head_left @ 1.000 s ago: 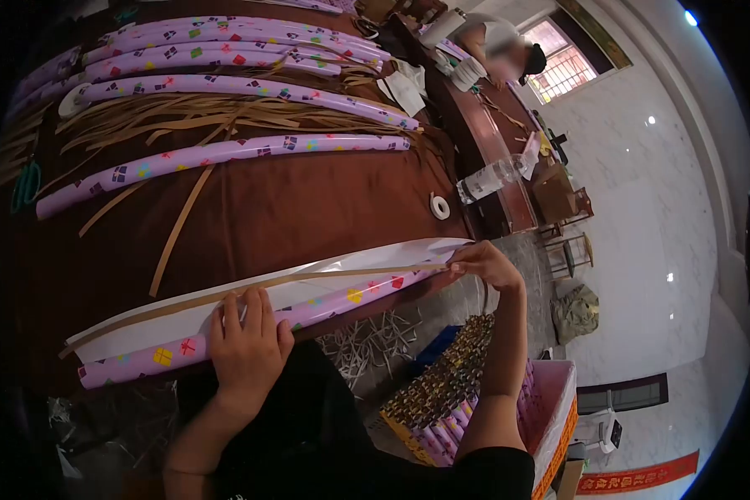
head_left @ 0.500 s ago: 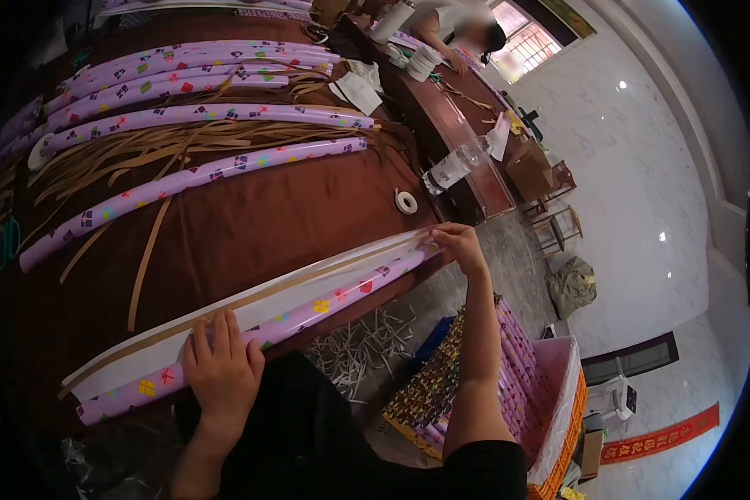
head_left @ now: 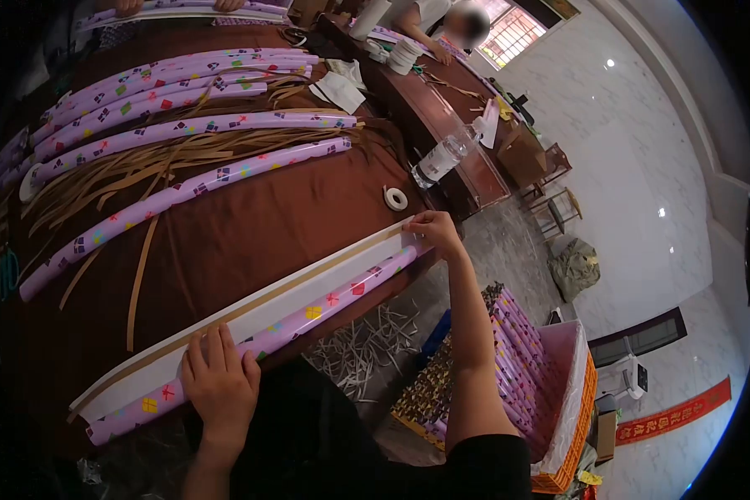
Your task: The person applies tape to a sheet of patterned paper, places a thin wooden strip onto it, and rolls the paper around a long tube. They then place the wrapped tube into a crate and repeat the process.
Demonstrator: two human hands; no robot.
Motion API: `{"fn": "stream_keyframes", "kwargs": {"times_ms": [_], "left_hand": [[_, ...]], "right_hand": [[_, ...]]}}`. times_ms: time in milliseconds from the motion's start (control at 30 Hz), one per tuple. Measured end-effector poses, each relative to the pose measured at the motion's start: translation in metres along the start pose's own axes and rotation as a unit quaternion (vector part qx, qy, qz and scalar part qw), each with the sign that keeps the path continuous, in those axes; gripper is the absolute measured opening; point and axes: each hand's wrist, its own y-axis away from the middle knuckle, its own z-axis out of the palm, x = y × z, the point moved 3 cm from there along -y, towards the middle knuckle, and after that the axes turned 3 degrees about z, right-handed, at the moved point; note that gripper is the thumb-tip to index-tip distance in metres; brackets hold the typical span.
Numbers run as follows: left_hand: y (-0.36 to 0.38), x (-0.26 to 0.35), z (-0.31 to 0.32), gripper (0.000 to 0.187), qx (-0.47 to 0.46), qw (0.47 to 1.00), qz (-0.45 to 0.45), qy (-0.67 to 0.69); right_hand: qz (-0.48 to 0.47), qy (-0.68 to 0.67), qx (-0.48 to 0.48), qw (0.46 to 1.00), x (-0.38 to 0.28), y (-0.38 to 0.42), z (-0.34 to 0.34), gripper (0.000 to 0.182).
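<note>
A lilac gift-printed wrapping paper roll [head_left: 312,313] lies along the table's near edge, partly unrolled with its white underside [head_left: 333,265] up. A brown strip [head_left: 283,288] runs the length of the paper, near its far edge. My left hand [head_left: 222,379] rests on the roll toward its left end, fingers stretched out, the tips reaching the white sheet and the strip. At the right end, my right hand [head_left: 438,233] has thumb and fingers pinched at the end of the brown strip. Its fingers partly cover that corner.
Several finished rolls [head_left: 196,183] and loose brown strips [head_left: 125,171] lie farther back. A tape roll [head_left: 396,198] and a bottle [head_left: 443,162] are right of them. Below, an orange crate [head_left: 582,429] holds rolls; shredded strips [head_left: 362,350] litter the floor. Another person's hands [head_left: 229,4] show at the top.
The view has shifted slightly, moving the background left. My right fingers have come together at the strip's end. My left hand stays on the roll. Another person's hands have appeared at the top left.
</note>
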Motion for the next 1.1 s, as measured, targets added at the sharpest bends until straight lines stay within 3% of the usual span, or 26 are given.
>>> {"fn": "stream_keyframes", "kwargs": {"times_ms": [500,733,833,900,933,1000,1100], "left_hand": [[0.000,0.000,0.000,0.047,-0.006,1.000,-0.004,-0.005],[0.001,0.000,0.001,0.048,-0.003,1.000,-0.004,-0.004],[0.001,0.000,0.001,0.048,-0.008,1.000,0.000,-0.006],[0.001,0.000,0.002,0.048,-0.007,1.000,-0.002,-0.005],[0.001,0.000,0.002,0.047,-0.007,1.000,-0.002,-0.006],[0.001,0.000,0.001,0.047,-0.007,1.000,-0.003,0.000],[0.000,-0.001,0.001,0.047,-0.006,1.000,-0.005,0.007]], "right_hand": [[0.065,0.090,-0.050,0.993,-0.026,0.004,0.001,0.021],[0.034,0.106,-0.050,0.992,-0.031,-0.002,0.004,0.018],[0.056,0.127,-0.062,0.988,-0.018,-0.010,0.003,0.024],[0.013,0.228,0.043,0.973,-0.010,-0.016,0.000,0.046],[0.012,0.227,0.043,0.973,-0.008,-0.015,-0.001,0.046],[0.053,0.089,0.033,0.994,0.000,-0.012,-0.003,0.060],[0.040,0.016,0.059,0.997,0.016,-0.019,-0.006,0.060]]}}
